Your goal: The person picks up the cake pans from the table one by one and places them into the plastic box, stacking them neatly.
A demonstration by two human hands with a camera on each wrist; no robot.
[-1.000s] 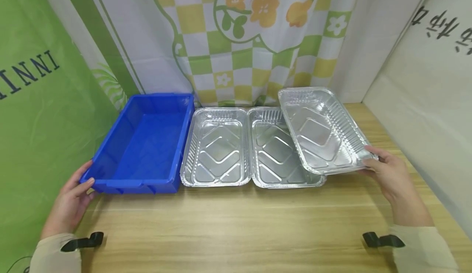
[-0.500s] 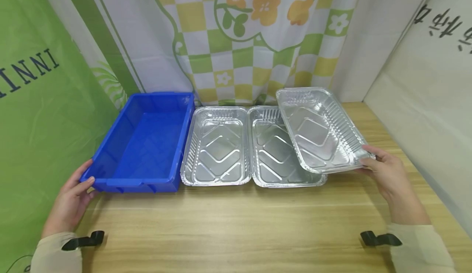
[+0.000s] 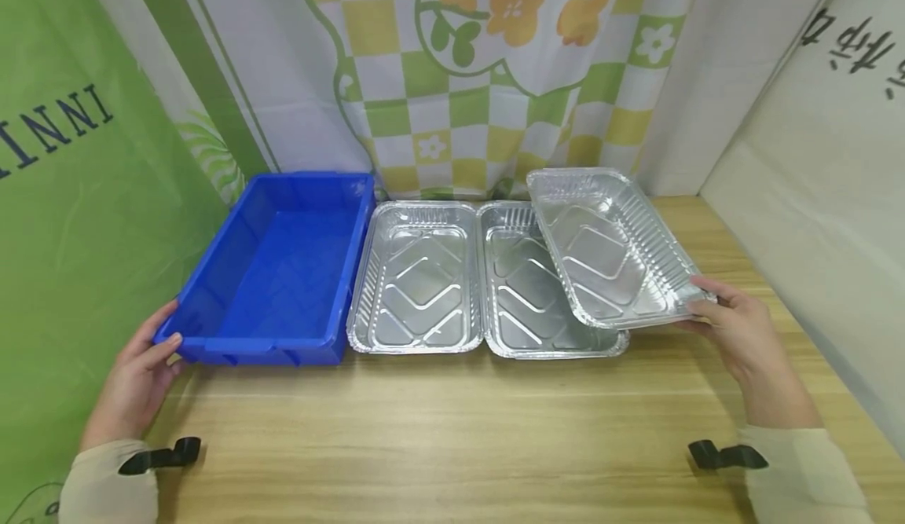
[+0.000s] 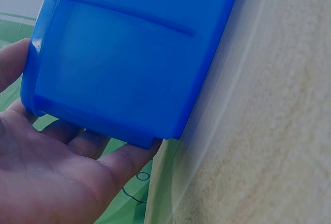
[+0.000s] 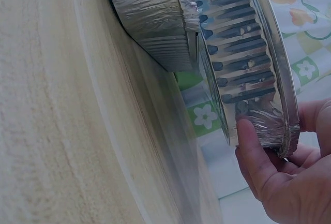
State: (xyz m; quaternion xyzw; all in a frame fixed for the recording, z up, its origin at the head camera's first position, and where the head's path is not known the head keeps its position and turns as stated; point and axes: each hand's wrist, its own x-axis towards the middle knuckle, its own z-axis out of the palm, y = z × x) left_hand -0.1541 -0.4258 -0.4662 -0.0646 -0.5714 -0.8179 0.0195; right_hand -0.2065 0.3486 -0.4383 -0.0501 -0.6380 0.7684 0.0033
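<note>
My left hand (image 3: 141, 371) grips the near left corner of a blue plastic bin (image 3: 283, 272), thumb on the rim and fingers along the outer side. The bin rests on the table. With my right hand (image 3: 742, 339) I hold a foil tray (image 3: 601, 249) by its near right corner; in the right wrist view this tray (image 5: 240, 58) is raised off the tabletop and tilted. It overlaps the right part of a second foil tray (image 3: 526, 292) on the table. A third foil tray (image 3: 424, 288) lies between that one and the bin. Nothing is seen inside any of them.
The wooden table (image 3: 452, 437) extends in front of the containers. A patterned curtain (image 3: 495, 115) hangs behind them. A green cloth (image 3: 85, 218) borders the left side, and a white cloth (image 3: 820, 178) the right.
The held foil tray and my right hand have shifted slightly left. My left hand keeps its grip on the bin. The head view has moved a little.
</note>
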